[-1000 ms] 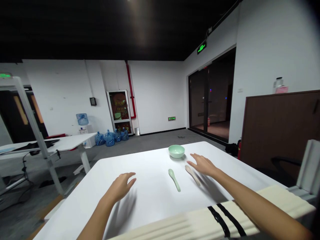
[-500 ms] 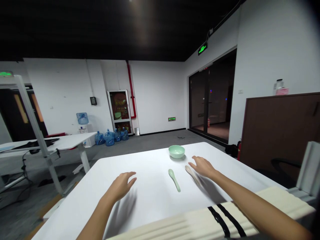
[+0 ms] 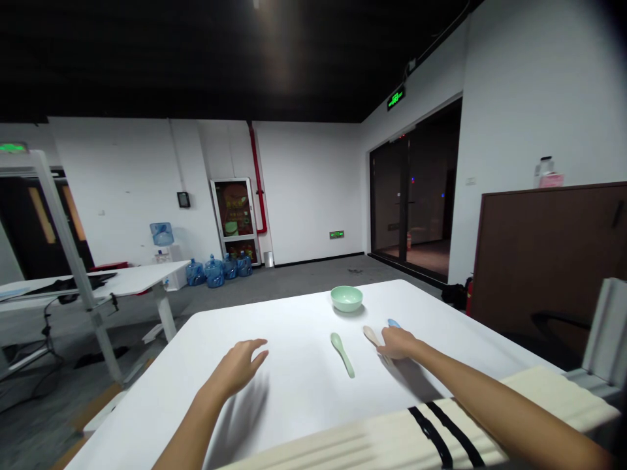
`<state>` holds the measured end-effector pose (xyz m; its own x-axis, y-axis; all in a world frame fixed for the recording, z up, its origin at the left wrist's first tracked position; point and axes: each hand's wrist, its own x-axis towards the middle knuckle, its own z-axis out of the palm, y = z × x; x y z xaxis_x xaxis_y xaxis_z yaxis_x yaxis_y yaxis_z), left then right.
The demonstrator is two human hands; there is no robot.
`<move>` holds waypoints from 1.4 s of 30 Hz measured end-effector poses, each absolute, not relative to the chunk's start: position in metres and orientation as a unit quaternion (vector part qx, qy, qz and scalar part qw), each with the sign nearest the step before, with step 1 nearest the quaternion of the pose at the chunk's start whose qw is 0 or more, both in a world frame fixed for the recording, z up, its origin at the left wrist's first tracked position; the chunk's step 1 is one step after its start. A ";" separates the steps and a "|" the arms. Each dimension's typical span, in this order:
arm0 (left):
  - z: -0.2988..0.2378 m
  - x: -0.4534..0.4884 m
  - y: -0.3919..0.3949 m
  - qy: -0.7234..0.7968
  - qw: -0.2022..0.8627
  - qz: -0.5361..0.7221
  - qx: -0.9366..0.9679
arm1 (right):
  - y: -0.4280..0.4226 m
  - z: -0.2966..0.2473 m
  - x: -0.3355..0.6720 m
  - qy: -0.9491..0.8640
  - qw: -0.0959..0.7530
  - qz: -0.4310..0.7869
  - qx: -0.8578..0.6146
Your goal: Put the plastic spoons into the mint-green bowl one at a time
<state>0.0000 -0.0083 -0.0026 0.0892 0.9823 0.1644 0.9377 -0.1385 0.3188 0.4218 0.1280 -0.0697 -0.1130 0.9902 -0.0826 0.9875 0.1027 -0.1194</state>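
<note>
My right hand [image 3: 399,343] is over the beige spoon [image 3: 371,335], its fingers curled together at the handle, which they partly hide. Just behind that hand, the tip of a blue spoon [image 3: 393,323] shows; the rest of it is covered. A light green spoon [image 3: 341,354] lies on the white table [image 3: 294,365] to the left of the beige one. Further back stands a green bowl [image 3: 347,299], upright. On the left side my left hand [image 3: 240,367] hovers above the tabletop, fingers stretched out and thumb apart, holding nothing.
A cream padded strip with black bands [image 3: 362,444] runs along the table's near edge. To the right stands a brown cabinet [image 3: 548,261]. Another white table [image 3: 151,274] and several blue water bottles [image 3: 214,271] are at the left.
My right hand has come down and closed at the beige spoon's handle, uncovering the tip of the blue spoon. My left hand has stayed in place.
</note>
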 end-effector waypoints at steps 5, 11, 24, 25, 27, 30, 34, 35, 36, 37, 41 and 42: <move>-0.001 0.001 -0.009 0.654 0.070 0.167 0.734 | 0.132 -0.071 0.424 -0.759 -0.014 0.108 -0.642; 0.002 0.006 -0.012 0.653 0.062 0.163 0.737 | 0.135 -0.057 0.421 -0.757 0.053 0.112 -0.641; 0.006 0.011 -0.017 0.631 0.073 0.170 0.754 | 0.200 -0.001 0.370 -0.734 0.101 -0.002 -0.671; 0.006 0.011 -0.017 0.630 0.074 0.169 0.754 | 0.208 -0.002 0.365 -0.728 0.102 0.001 -0.679; 0.008 0.012 -0.017 0.630 0.076 0.168 0.754 | 0.222 -0.004 0.355 -0.714 0.107 0.013 -0.692; 0.009 0.014 -0.015 0.626 0.078 0.166 0.758 | 0.241 -0.011 0.345 -0.697 0.123 0.029 -0.706; 0.010 0.016 -0.014 0.620 0.079 0.169 0.762 | 0.258 -0.025 0.341 -0.686 0.127 0.041 -0.715; 0.010 0.016 -0.014 0.618 0.080 0.171 0.763 | 0.261 -0.029 0.341 -0.686 0.125 0.041 -0.716; 0.009 0.016 -0.013 0.618 0.081 0.171 0.763 | 0.264 -0.033 0.341 -0.686 0.123 0.039 -0.716; 0.009 0.015 -0.013 0.619 0.082 0.172 0.762 | 0.266 -0.037 0.342 -0.687 0.121 0.036 -0.715; 0.009 0.015 -0.012 0.620 0.089 0.174 0.760 | 0.271 -0.048 0.345 -0.691 0.108 0.027 -0.714; 0.009 0.015 -0.011 0.620 0.090 0.174 0.760 | 0.272 -0.049 0.345 -0.691 0.105 0.028 -0.714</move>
